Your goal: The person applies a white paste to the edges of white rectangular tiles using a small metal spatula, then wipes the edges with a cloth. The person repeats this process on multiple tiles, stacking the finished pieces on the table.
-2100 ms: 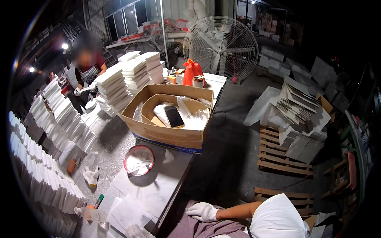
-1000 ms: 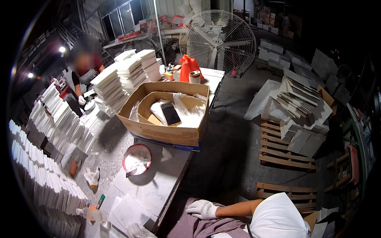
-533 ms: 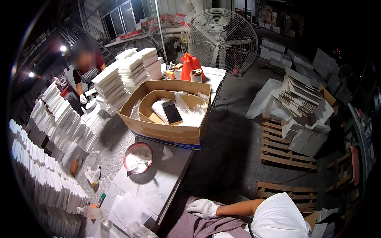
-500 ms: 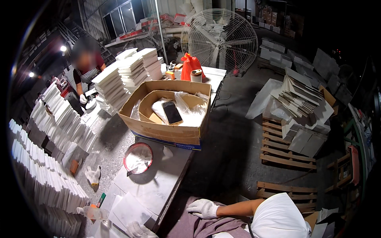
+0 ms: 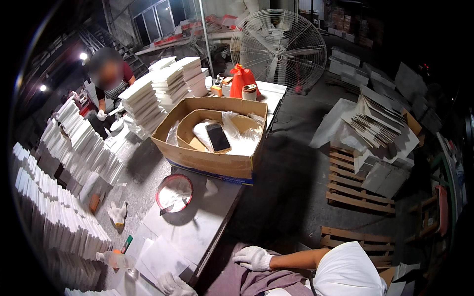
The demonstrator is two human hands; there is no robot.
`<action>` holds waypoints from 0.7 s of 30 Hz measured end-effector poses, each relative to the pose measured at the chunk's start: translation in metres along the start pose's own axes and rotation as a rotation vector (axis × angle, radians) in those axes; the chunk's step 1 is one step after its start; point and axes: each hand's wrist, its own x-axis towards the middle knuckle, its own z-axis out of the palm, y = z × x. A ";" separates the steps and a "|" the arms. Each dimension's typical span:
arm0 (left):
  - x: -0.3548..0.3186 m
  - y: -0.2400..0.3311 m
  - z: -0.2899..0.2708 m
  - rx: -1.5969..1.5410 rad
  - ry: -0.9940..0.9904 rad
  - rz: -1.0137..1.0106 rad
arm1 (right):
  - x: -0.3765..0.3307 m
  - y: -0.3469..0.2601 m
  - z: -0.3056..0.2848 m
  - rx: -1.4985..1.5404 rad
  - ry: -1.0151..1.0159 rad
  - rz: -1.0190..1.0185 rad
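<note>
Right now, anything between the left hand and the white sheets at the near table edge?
Nothing visible. The gloved left hand lies against the white sheets; the pen and the red-rimmed dish sit farther up the table, out of the way.

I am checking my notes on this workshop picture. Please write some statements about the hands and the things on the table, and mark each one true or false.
1. The right hand wears a white glove and rests on the person's lap. True.
2. The left hand holds the dark phone. False: the phone lies inside the cardboard box, far from both hands.
3. A round red-rimmed bowl stands on the table in front of the box. True.
4. The large fan lies flat on the table. False: it stands upright behind the table.
5. A loose white glove lies on the table near the stacks of white sheets. True.
</note>
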 end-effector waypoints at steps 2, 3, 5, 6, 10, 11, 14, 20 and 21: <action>-0.002 -0.007 -0.003 -0.041 0.015 -0.002 | 0.004 0.000 0.002 0.016 0.014 0.005; 0.000 -0.012 -0.002 -0.078 0.021 -0.008 | 0.010 -0.004 -0.001 0.030 0.002 -0.009; 0.004 -0.010 0.002 -0.165 0.016 -0.025 | 0.006 -0.005 -0.006 0.035 0.052 0.004; -0.002 -0.017 0.009 -0.168 -0.014 -0.106 | 0.009 -0.009 -0.010 0.052 0.047 0.002; 0.021 -0.015 -0.017 -0.289 -0.163 -0.136 | 0.013 -0.020 -0.014 0.039 0.069 -0.004; 0.023 -0.013 -0.021 -0.295 -0.171 -0.112 | 0.012 -0.019 -0.012 0.021 0.094 -0.014; 0.023 -0.011 -0.032 -0.248 -0.241 -0.107 | 0.018 -0.031 -0.018 0.031 0.073 -0.034; 0.026 0.000 -0.038 -0.242 -0.258 -0.101 | 0.020 -0.031 -0.023 0.032 0.038 -0.013; 0.028 0.002 -0.039 -0.240 -0.271 -0.100 | 0.023 -0.037 -0.027 0.023 0.063 -0.021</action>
